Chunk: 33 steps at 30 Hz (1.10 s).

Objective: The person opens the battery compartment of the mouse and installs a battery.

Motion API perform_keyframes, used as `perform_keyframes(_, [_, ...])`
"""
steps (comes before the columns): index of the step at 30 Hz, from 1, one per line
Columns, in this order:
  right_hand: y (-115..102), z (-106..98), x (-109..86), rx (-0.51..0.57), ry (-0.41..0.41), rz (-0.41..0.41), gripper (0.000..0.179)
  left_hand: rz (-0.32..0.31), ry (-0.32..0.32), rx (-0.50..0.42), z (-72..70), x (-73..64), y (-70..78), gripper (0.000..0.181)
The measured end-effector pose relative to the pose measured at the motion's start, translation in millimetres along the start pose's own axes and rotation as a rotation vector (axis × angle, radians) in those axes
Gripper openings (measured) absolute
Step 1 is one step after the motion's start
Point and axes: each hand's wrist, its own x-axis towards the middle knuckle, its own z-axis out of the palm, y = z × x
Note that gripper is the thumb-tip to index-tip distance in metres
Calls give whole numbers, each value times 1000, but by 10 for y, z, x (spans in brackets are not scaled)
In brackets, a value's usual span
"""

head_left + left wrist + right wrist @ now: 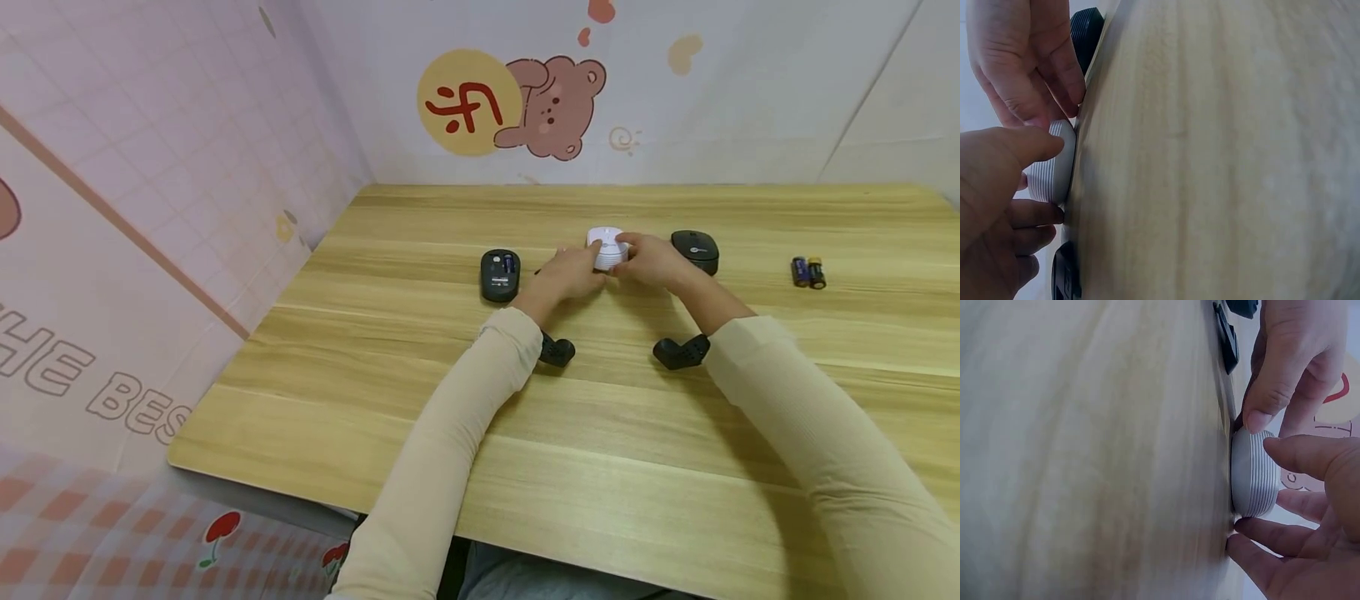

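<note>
A white computer mouse (606,242) with ribbed sides sits on the wooden table, held between both hands. My left hand (572,273) grips its left side, thumb on the edge nearest me in the left wrist view. From the other side my right hand (651,260) holds it, thumb and fingers spread around the ribbed body (1261,475). Left of the hands a black mouse (499,283) lies underside up, a blue battery (509,263) in its open compartment. A flat black piece (1227,340) lies beside the left hand, mostly hidden in the head view.
Just right of the right hand stands another black mouse (696,252), top side up. Two batteries (808,272) lie side by side farther right. Black wrist-worn devices (681,352) hang under both forearms. A printed wall sheet (675,108) rises behind the table's back edge.
</note>
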Motion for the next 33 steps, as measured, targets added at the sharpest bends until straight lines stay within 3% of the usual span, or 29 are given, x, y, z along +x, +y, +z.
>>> perform_keyframes(12, [-38,5,10,-9,46,-4,65,-25,59,-21,-4,-19,6,64])
perform_keyframes(18, [-72,1,-8,20,90,33,62,-54,170,-41,-7,-55,16,60])
perform_keyframes(24, [-154,-8,-87,31,173,4,51,-85,331,-29,-64,-107,58,29])
perform_keyframes(29, [-201,-50,-180,-21,267,-54,42,-64,358,-44,-162,-182,91,21])
perform_keyframes(33, [-215,-99,-249,-37,264,-91,43,-44,364,-27,-224,-262,106,22])
